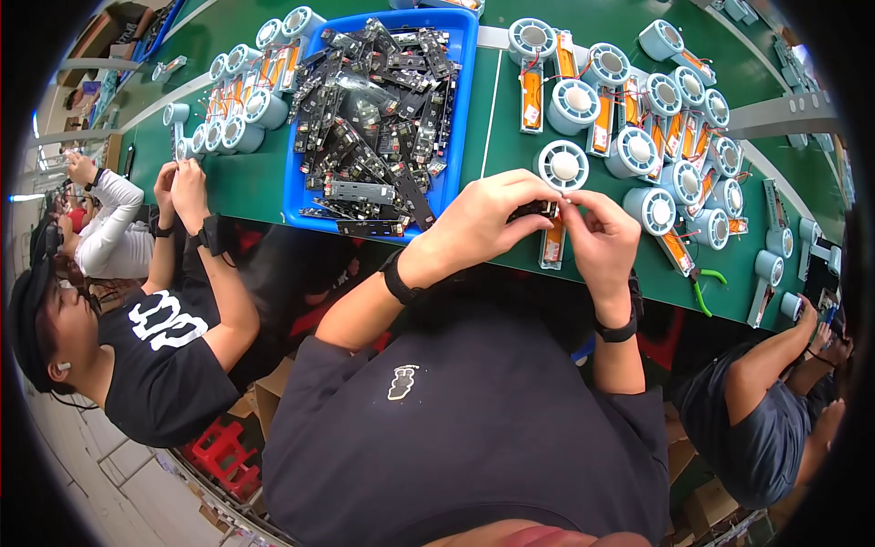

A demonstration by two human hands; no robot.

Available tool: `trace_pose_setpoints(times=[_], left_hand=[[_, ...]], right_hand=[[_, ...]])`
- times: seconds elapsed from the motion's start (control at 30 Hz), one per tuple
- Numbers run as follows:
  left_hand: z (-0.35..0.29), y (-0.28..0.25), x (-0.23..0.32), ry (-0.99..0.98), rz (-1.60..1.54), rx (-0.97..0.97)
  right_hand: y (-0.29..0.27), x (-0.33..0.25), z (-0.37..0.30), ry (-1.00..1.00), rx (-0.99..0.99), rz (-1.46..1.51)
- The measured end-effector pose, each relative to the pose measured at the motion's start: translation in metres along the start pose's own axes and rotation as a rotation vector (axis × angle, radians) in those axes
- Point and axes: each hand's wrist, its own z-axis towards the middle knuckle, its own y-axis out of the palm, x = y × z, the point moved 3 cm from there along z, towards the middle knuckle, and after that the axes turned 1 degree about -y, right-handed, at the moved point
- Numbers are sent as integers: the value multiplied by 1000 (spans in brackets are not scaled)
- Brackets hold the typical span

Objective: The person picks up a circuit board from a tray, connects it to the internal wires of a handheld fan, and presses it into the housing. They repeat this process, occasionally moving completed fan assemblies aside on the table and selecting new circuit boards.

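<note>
My left hand (492, 219) pinches a small black circuit board (538, 211) between thumb and fingers, above the near edge of the green table. My right hand (602, 235) is closed at the board's right end, thumb and forefinger together; what lies between those fingertips is too small to make out. Just beyond both hands stands a pale blue round fan unit (562, 166) with a white centre. An orange battery-like strip in a light tray (552, 244) shows below the board, partly hidden by my hands.
A blue tray (471, 100) heaped with black circuit boards stands to the left. Several pale blue fan units (635, 151) with orange strips and red wires crowd the right. Green-handled pliers (702, 290) lie at the table edge. Co-workers sit on both sides.
</note>
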Motion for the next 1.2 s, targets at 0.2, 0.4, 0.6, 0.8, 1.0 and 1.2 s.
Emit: trace_pose_setpoints(times=[0.2,0.4,0.6,0.8,1.0,1.2], left_hand=[[11,-1,-2,-100,-119,-24],[13,-1,-6,-106,-192,-32],[4,-5,3,-163,-187,-27],[4,-3,-5,-155,-219,-76],[6,0,-16,-189,-344,-116],[6,1,-2,-100,-84,-72]], right_hand=[[4,-7,8,-357,98,-115],[1,-8,16,-545,140,-260],[-1,-16,15,-677,80,-256],[-2,-12,12,-673,74,-208],[-2,-10,15,-632,66,-145],[7,-19,9,-659,120,-383]])
